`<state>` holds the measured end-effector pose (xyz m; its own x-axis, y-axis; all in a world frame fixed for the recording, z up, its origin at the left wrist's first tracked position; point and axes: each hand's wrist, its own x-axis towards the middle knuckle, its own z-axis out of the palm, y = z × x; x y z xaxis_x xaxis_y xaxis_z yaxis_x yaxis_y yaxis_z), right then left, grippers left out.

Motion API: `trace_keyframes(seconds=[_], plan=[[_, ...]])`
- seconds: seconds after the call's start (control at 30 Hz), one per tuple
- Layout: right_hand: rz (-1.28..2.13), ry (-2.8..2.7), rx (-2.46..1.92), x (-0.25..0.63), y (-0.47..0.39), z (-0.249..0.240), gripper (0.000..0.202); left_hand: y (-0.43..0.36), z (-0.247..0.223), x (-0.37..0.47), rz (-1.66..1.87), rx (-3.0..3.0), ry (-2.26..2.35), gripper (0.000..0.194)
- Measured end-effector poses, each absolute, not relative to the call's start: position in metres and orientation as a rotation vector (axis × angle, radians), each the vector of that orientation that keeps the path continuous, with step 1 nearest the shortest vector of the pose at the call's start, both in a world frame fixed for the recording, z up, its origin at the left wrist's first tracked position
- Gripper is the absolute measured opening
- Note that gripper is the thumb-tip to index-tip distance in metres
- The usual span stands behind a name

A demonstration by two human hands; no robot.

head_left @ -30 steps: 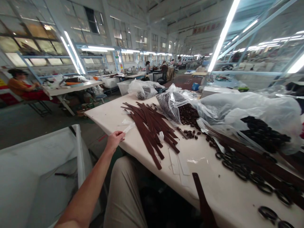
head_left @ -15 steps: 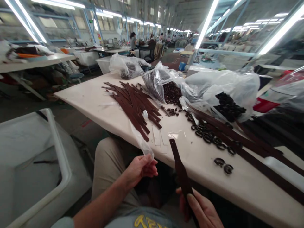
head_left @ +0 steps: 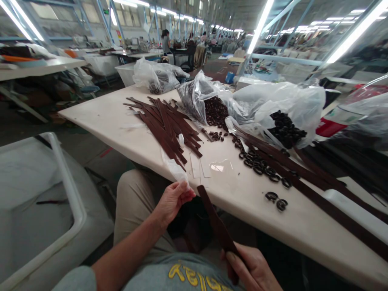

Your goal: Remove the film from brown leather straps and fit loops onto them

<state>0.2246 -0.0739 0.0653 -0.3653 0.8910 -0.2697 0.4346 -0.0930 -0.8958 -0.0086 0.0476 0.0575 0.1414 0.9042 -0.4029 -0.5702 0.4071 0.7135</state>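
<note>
Near the table edge my left hand [head_left: 174,200] pinches the lower end of a thin translucent plastic strip [head_left: 177,170], which stretches up onto the table. My right hand [head_left: 250,264], at the bottom right, is closed round a dark brown strap [head_left: 216,222]. The strap's narrow end points up and left, a little to the right of my left fingers. Beyond them a pile of brown straps [head_left: 165,127] lies spread on the pale table [head_left: 100,121]. Black rings [head_left: 259,167] lie in a row to the right, with two [head_left: 277,201] apart nearer the edge.
Clear bags [head_left: 197,95] of small dark parts stand along the table's far side. Long brown bands [head_left: 318,194] run down the right. A white bin [head_left: 80,210] is at my left, close to my knee. Someone [head_left: 165,42] is at a distant table.
My right hand has brought the strap left, so its narrow end is now close to my left hand. The left hand still holds the plastic. The view has shifted slightly.
</note>
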Motion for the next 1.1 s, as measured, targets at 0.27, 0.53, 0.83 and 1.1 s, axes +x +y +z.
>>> trace_keyframes(seconds=[0.27,0.53,0.83,1.1], plan=[[1.270,-1.939,-1.571,0.209,-0.063,0.062,0.043,0.047,0.065,-0.006,1.138,0.396,0.854,0.044],[1.185,-1.968,-1.591,0.204,-0.063,0.056,0.042,0.047,0.060,-0.014,1.136,0.349,0.870,0.043],[1.120,-2.056,-1.617,0.202,-0.063,0.048,0.037,0.046,0.059,-0.012,1.155,0.356,0.864,0.040],[1.118,-2.004,-1.665,0.203,-0.066,0.048,0.039,0.045,0.057,-0.011,1.129,0.326,0.902,0.035]])
